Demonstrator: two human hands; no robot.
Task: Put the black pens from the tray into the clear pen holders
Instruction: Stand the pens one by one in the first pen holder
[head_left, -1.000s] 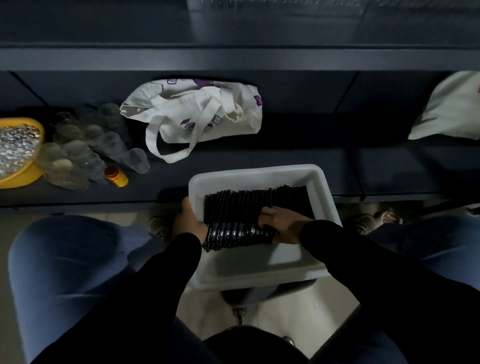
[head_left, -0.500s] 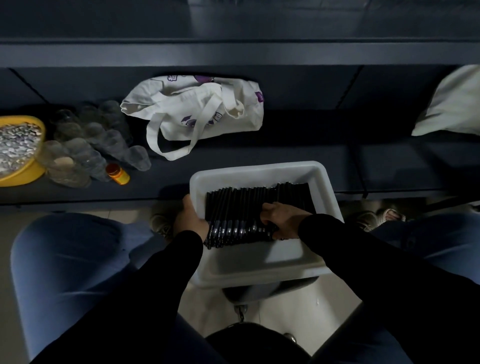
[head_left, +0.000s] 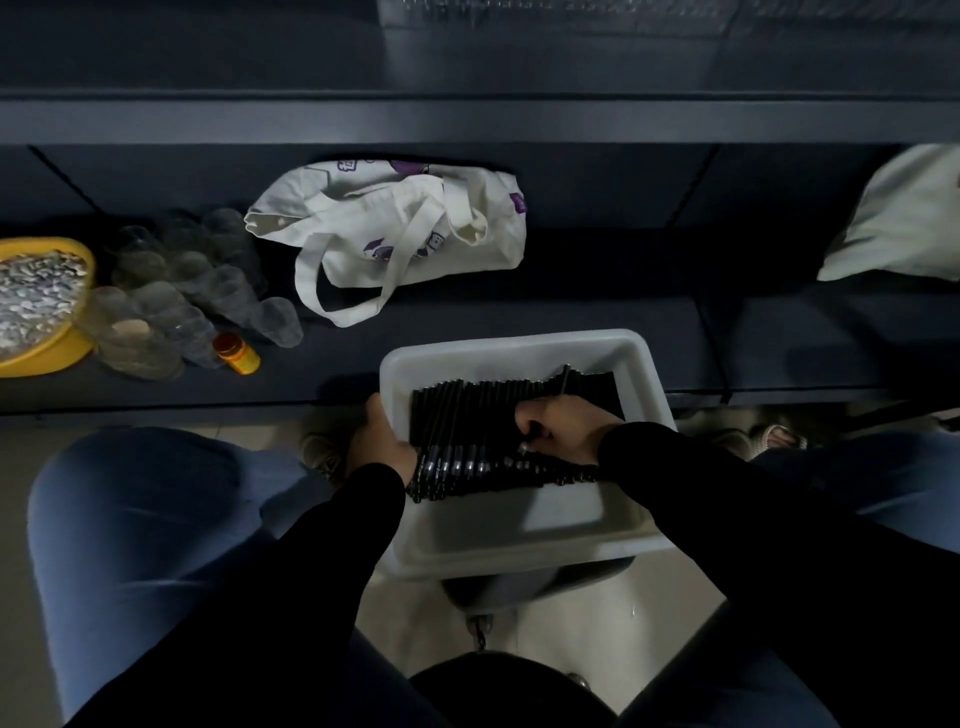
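Meanwhile, one black pen (head_left: 562, 382) is pinched by the right hand (head_left: 563, 428) while the tray (head_left: 519, 535) is gripped by the left hand's (head_left: 379, 441) curled fingers.

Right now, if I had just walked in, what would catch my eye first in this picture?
Probably the white plastic tray at the centre, holding a row of black pens; the right hand grips some pens while the left hand holds the tray's left rim. On the dark shelf behind lie a cream cloth tote bag, and at far left a yellow bowl beside a cluster of clear pen holders.
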